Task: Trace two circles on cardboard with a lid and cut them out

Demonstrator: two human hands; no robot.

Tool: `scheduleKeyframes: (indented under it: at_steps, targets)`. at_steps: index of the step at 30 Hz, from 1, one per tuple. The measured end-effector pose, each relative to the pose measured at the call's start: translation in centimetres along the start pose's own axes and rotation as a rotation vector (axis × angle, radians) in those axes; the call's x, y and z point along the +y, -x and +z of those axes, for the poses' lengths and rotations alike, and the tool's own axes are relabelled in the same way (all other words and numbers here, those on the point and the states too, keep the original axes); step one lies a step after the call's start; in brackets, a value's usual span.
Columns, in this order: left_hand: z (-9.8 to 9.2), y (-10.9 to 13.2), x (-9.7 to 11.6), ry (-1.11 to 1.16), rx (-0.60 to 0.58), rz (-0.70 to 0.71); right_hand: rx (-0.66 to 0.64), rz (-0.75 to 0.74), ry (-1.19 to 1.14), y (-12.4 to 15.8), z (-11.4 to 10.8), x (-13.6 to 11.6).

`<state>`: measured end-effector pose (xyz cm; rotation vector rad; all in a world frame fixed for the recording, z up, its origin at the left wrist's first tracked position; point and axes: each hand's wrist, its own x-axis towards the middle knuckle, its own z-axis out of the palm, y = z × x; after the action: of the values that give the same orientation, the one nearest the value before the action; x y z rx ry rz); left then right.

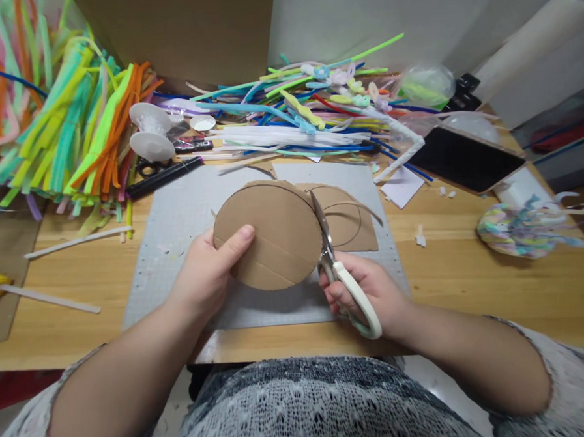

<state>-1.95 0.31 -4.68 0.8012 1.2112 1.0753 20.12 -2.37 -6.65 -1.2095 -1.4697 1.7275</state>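
My left hand (209, 268) grips the left edge of a brown cardboard disc (268, 236), thumb on top, holding it above a grey cutting mat (174, 218). My right hand (367, 293) is closed round the white handles of a pair of scissors (344, 274). The scissor blades run along the disc's right edge. A thin curled strip of cardboard trimming (364, 208) hangs off to the right. Beneath lies a second cardboard piece (356, 231) with a pencilled circle on it.
A heap of coloured pipe cleaners (310, 113) lies at the back, and hanging bundles (72, 125) at the left. White suction cups (150, 131), a black pen (165, 176), a dark tablet (465, 160) and a pastel tangle (518, 229) sit on the wooden desk (472, 287).
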Motion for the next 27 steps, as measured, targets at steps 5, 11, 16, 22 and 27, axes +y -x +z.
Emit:
scheduleKeyframes:
  at_steps: [5, 11, 16, 22, 27]
  targets:
    - [0.27, 0.29, -0.23, -0.079, 0.083, 0.029, -0.105, 0.054, -0.180, 0.07, 0.01, 0.10]
    - [0.11, 0.53, 0.21, -0.144, -0.019, -0.037, -0.166, 0.010, -0.150, -0.12, -0.40, 0.14]
    - [0.02, 0.54, -0.06, -0.132, -0.037, -0.031, -0.171, -0.073, -0.065, -0.24, -0.71, 0.72]
    - [-0.05, 0.58, 0.04, -0.103, -0.062, -0.029, -0.166, -0.090, -0.005, -0.11, -0.61, 0.15]
    - [-0.25, 0.62, 0.12, -0.114, -0.063, -0.029, -0.183, -0.075, -0.016, 0.01, -0.52, -0.08]
